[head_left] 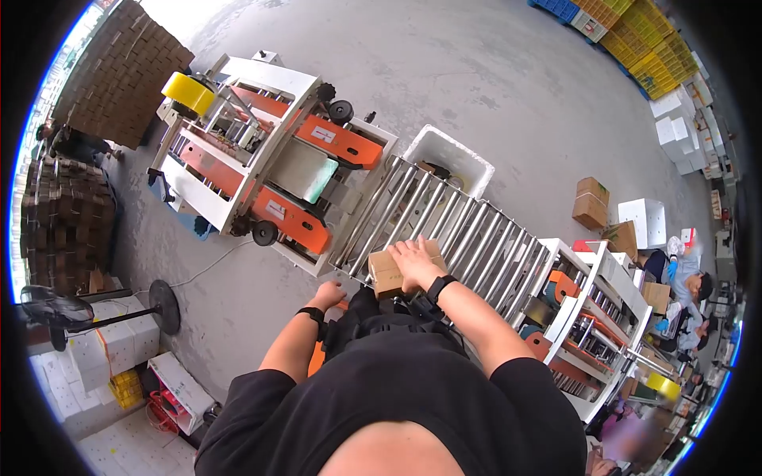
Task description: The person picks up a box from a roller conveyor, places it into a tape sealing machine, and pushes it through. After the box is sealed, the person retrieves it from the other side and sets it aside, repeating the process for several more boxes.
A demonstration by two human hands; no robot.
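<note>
A small brown cardboard box (386,278) sits at the near edge of the roller conveyor (468,245), close to my body. My right hand (413,262) lies on top of it, fingers spread over the cardboard. To the left of the box, my left hand (326,295) is loosely curled beside the conveyor's edge, apart from the box. Nothing shows in its fingers. Both wrists wear dark bands. At the conveyor's left end stands a carton taping machine (274,169) with orange side guides and a yellow tape roll (189,94).
A second sealing machine (591,329) joins the conveyor on the right. A white foam bin (468,163) stands behind the rollers. Left are a black fan (59,309) and stacked flat cartons (119,75). Loose boxes (591,203) and several people are at the right.
</note>
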